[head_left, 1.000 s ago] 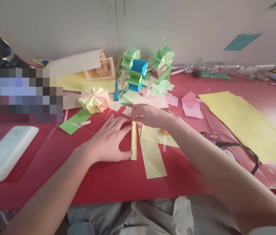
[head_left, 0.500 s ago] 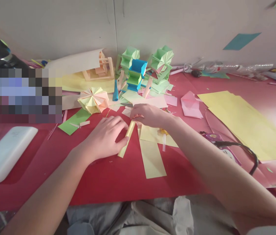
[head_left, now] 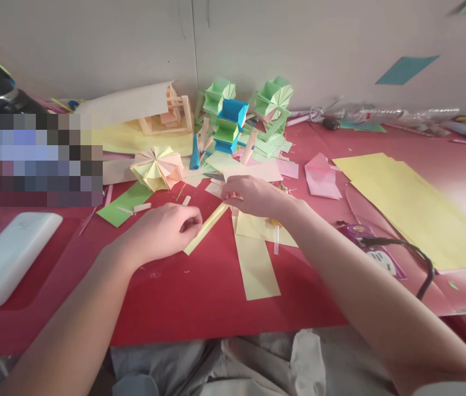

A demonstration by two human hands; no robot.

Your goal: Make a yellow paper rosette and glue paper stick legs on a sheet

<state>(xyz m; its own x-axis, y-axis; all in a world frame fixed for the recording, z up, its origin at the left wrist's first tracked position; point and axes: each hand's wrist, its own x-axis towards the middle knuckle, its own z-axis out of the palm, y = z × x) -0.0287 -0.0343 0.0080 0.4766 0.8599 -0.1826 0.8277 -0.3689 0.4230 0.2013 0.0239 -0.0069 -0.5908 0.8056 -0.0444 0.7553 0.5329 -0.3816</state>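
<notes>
A narrow folded yellow paper strip lies slantwise over the red tabletop. Its upper end is pinched in my right hand, whose fingertips are partly hidden. My left hand is curled closed against the strip's left edge near the lower end, thumb and forefinger meeting there. To the right of the strip lie flat pale yellow paper pieces, one overlapping another. A yellow-and-peach pleated paper wheel sits beyond my left hand. A small knife rests on a green paper sheet.
Blue-and-green and green pleated paper models stand at the back among scraps. Large yellow sheets, a purple power strip with a black cable and a pink folded paper lie right. A white power bank is left.
My left hand has moved left and its fingers have curled in. The strip's lower end has swung left, while my right hand stays at the upper end.
</notes>
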